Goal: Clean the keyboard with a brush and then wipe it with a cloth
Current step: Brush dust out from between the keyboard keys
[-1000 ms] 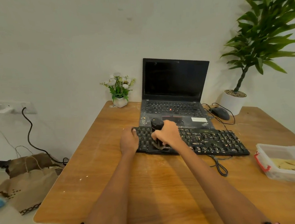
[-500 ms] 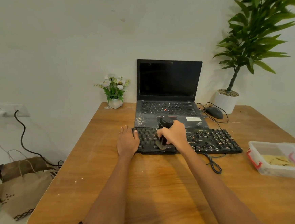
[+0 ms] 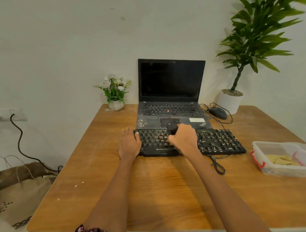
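A black keyboard speckled with crumbs lies across the wooden table, in front of the laptop. My right hand is closed around a black brush, whose handle sticks up above my fist over the keyboard's middle; the bristles are hidden by my hand. My left hand lies flat on the keyboard's left end, fingers spread, thumb on the keys. I see no cloth, unless it is the yellowish thing in the box at the right.
An open, dusty laptop stands behind the keyboard. A mouse, a tall potted plant and a small flower pot sit at the back. A clear plastic box sits at right. The keyboard's cable loops in front.
My right hand with the brush has moved rightwards along the keys, from near the left end to the middle. My left hand stays on the keyboard's left end.
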